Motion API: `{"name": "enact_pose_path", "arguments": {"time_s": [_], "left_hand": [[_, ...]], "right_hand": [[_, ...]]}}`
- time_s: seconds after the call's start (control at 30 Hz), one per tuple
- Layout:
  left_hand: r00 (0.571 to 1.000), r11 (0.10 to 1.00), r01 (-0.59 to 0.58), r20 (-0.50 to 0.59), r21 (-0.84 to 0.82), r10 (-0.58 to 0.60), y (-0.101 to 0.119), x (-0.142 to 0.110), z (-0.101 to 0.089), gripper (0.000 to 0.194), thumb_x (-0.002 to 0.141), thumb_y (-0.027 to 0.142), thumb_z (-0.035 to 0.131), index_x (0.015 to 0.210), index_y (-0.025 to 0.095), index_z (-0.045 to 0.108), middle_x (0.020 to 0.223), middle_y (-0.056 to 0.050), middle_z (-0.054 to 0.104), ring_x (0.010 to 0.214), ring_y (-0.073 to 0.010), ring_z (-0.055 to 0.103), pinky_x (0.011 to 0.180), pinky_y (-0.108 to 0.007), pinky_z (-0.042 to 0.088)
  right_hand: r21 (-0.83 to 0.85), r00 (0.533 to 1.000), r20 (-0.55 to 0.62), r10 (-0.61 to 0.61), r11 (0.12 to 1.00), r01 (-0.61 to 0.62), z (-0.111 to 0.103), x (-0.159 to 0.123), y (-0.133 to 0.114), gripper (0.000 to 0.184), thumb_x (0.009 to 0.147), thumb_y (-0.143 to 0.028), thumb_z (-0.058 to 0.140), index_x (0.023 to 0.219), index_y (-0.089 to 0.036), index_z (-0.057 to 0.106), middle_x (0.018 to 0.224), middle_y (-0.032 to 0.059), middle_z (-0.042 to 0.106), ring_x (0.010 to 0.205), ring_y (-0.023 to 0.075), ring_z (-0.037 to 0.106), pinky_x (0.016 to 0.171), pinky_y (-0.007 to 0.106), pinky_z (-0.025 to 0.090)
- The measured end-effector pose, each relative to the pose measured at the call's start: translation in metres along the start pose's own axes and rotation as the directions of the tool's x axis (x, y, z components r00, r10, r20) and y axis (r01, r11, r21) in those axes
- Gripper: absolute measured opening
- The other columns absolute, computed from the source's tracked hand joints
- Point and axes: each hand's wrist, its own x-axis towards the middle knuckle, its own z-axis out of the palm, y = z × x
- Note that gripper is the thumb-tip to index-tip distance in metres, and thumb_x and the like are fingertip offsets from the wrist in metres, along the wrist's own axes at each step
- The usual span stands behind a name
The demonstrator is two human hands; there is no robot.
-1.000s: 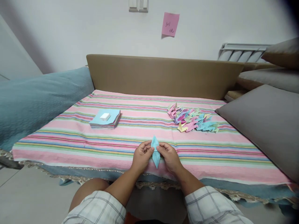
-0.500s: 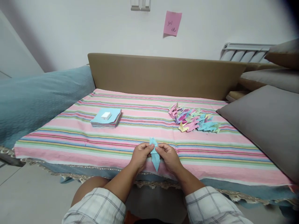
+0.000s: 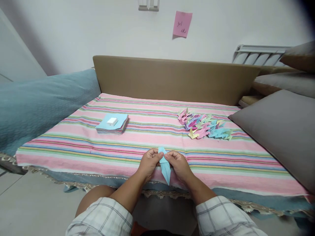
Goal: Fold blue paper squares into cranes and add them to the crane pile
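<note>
Paper (image 3: 166, 169) is clamped between the left hand's (image 3: 149, 163) grip and the right hand's (image 3: 180, 165), a stack (image 3: 104, 125) beyond it leftward, origami (image 3: 203, 128) beyond it rightward.

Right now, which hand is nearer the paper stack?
Left. The left hand is nearer you than the stack and right of it; the right hand is farther right, across the blue paper.

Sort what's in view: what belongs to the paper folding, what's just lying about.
Seemingly in the job: blue paper, held by left hand and right hand; paper stack; folded pieces.

Probably just about: pink note; cushions; white block, use unclear.
</note>
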Motion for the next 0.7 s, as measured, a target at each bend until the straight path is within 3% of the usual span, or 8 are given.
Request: {"name": "enact_pose_path", "arguments": {"time_s": [0.13, 0.23, 0.47, 0.7], "left_hand": [[0.994, 0.993, -0.099, -0.033, 0.059, 0.101, -0.001, 0.000, 0.000, 0.042, 0.053, 0.043, 0.079, 0.071, 0.015, 0.053, 0.050, 0.007, 0.054, 0.044, -0.0050, 0.046, 0.047, -0.018, 0.035], [0.989, 0.988, -0.140, -0.039, 0.072, 0.143, -0.001, 0.000, -0.001, 0.046, 0.055, 0.041, 0.078, 0.083, 0.017, 0.051, 0.048, 0.010, 0.051, 0.041, -0.0044, 0.044, 0.046, -0.017, 0.033], [0.996, 0.998, -0.021, 0.084, -0.061, 0.026, 0.000, -0.003, 0.001, 0.073, 0.045, 0.029, 0.085, 0.104, 0.020, 0.044, 0.069, 0.001, 0.067, 0.061, -0.0130, 0.061, 0.064, -0.026, 0.046], [0.994, 1.000, -0.010, 0.110, 0.022, 0.007, 0.001, -0.003, 0.000, 0.066, 0.048, 0.028, 0.084, 0.102, 0.017, 0.046, 0.060, 0.003, 0.063, 0.053, -0.0104, 0.058, 0.059, -0.023, 0.043]], "right_hand": [[0.025, 1.000, 0.017, 0.005, 1.000, -0.005, 0.001, 0.000, 0.002, 0.031, 0.064, -0.045, 0.072, 0.067, -0.017, 0.058, 0.053, -0.0047, 0.053, 0.048, 0.0082, 0.042, 0.048, 0.021, 0.033], [0.051, 0.999, 0.043, -0.001, 0.999, -0.001, 0.001, 0.001, 0.004, 0.030, 0.065, -0.044, 0.071, 0.072, -0.017, 0.060, 0.059, -0.0032, 0.056, 0.053, 0.0090, 0.045, 0.052, 0.022, 0.034], [0.057, 0.998, -0.062, -0.029, 0.998, 0.033, -0.003, 0.005, 0.008, 0.029, 0.067, -0.044, 0.070, 0.069, -0.018, 0.057, 0.054, -0.0046, 0.053, 0.048, 0.0085, 0.042, 0.048, 0.022, 0.032], [-0.017, 0.994, 0.077, -0.076, 0.997, 0.078, -0.003, 0.002, -0.002, 0.030, 0.066, -0.041, 0.071, 0.083, -0.019, 0.062, 0.069, -0.0025, 0.060, 0.060, 0.0108, 0.049, 0.056, 0.022, 0.037]]}}
